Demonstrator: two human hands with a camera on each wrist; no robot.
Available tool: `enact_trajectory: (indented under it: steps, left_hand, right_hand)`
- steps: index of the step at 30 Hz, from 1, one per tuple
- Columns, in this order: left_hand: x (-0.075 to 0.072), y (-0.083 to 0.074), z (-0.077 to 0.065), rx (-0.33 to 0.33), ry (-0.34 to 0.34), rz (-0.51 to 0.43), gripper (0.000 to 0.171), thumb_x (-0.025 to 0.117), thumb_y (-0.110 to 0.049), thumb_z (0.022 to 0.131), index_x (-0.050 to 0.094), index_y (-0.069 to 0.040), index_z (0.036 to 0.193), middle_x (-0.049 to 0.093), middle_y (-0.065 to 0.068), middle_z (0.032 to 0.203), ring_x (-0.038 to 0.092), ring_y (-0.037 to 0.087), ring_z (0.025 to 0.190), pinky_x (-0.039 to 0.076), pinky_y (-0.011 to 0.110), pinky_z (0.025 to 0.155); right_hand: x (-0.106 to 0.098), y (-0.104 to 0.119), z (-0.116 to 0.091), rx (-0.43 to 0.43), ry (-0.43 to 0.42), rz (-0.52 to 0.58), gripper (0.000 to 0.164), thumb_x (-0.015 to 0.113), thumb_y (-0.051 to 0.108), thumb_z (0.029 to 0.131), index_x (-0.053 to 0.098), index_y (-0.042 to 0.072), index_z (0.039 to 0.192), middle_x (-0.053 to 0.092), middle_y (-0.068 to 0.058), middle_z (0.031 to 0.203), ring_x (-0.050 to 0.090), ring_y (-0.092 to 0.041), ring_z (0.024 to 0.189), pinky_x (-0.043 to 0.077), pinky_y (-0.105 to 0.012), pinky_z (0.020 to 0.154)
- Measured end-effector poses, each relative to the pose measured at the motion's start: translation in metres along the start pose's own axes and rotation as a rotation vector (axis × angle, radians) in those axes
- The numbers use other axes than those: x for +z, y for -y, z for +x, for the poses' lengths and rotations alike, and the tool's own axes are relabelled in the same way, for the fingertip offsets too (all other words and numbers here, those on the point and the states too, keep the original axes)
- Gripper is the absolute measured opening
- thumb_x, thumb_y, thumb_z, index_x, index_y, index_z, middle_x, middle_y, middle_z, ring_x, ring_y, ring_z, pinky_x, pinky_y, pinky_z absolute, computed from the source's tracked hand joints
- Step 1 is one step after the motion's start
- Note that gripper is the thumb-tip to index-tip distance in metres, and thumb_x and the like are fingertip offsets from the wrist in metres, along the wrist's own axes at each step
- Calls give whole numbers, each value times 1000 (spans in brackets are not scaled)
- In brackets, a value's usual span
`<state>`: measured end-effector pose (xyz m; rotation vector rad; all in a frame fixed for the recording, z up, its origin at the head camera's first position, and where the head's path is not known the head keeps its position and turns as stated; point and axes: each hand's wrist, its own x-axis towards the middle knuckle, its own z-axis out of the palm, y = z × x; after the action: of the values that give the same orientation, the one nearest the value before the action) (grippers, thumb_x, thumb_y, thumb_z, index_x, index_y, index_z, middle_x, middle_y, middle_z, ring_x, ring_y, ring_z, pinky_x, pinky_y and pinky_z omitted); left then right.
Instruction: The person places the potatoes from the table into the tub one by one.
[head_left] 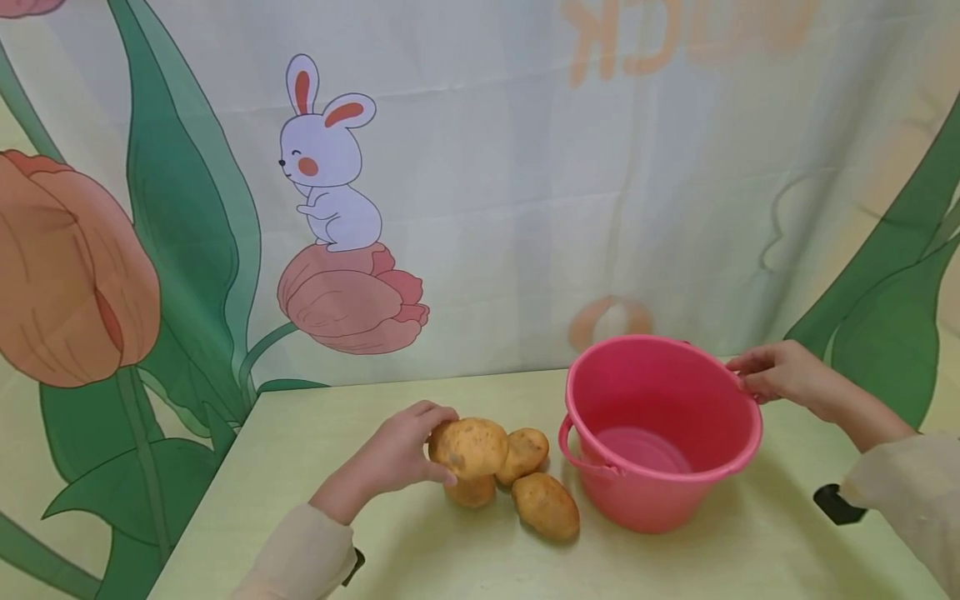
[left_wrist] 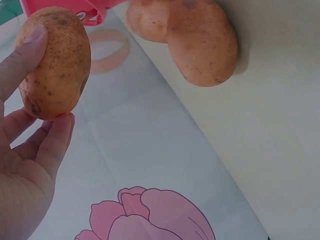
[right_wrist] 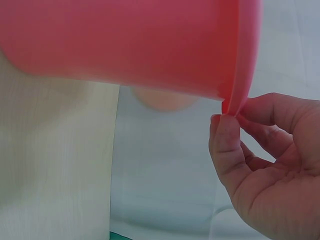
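My left hand [head_left: 401, 450] grips a potato [head_left: 471, 447] between thumb and fingers, held above the table. The left wrist view shows the same potato [left_wrist: 55, 65] with the thumb on one side and fingertips on another. Under and beside it are three more potatoes: one partly hidden below [head_left: 471, 492], a small one [head_left: 527, 454] and a longer one [head_left: 547, 507]. To their right stands a pink bucket [head_left: 652, 500], its inside bare. At the bucket's right side my right hand [head_left: 787, 379] pinches the rim [right_wrist: 245, 55], as the right wrist view shows.
The pale table [head_left: 315, 467] carries the potatoes and bucket. The bucket's pink handle [head_left: 567, 446] hangs down on its left side, near the potatoes. Behind the table hangs a cloth [head_left: 495, 208] printed with tulips and a rabbit.
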<state>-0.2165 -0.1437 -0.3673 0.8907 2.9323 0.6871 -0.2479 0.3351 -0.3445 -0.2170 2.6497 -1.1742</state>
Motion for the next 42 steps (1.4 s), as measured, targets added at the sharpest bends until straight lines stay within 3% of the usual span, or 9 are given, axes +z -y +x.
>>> enact_trajectory:
  steps: [15,42]
  left_hand:
    - [-13,-11,10,-52,-22,-32,63,81,-26,60,54,-11,114,54,1,108,53,13,92,47,27,77]
    - [-18,-40,42,-34,-80,-48,64,80,-32,61,53,-13,116,54,-1,104,52,13,91,46,28,80]
  right_hand:
    - [0,1,0,-1,-6,-14,43,53,11,85,44,-13,120,60,-20,101,61,-15,74,53,-32,67]
    - [0,-2,2,1,0,-10,44,54,14,86,44,-12,121,60,-21,103,61,-17,78,53,-33,68]
